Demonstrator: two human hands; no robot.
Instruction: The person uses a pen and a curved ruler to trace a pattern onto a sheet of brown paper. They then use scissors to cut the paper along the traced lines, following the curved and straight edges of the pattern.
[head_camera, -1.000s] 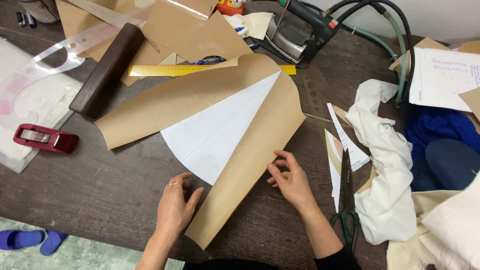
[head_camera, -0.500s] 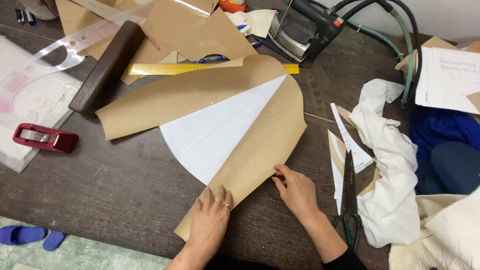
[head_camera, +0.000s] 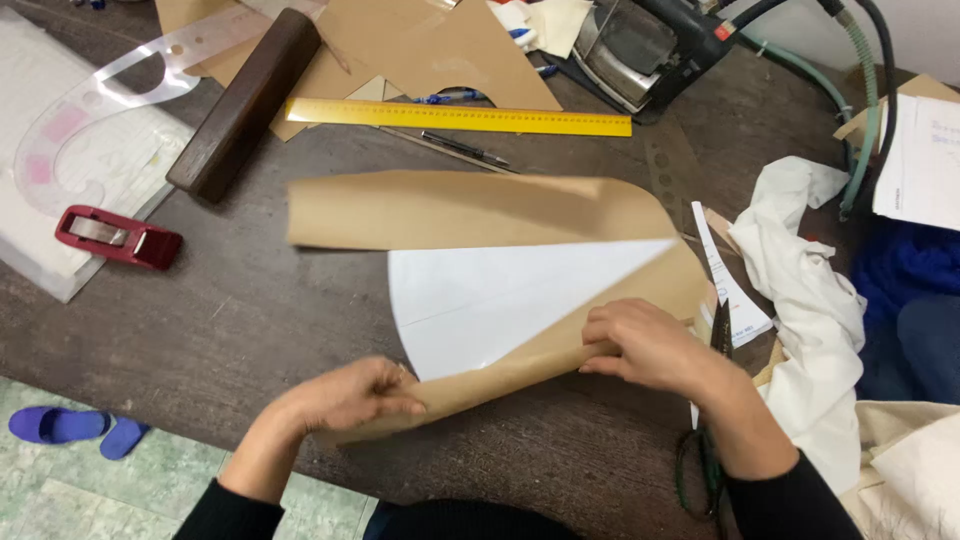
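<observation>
On a dark worktable (head_camera: 250, 310), the left hand (head_camera: 345, 395) and right hand (head_camera: 645, 345) both pinch the near folded edge of brown pattern paper (head_camera: 470, 210); a yellow ruler (head_camera: 455, 117) lies far.

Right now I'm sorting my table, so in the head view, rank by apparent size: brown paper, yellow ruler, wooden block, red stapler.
1. brown paper
2. yellow ruler
3. wooden block
4. red stapler

Ruler is longer but much thinner than the block, so those two are close.
</observation>
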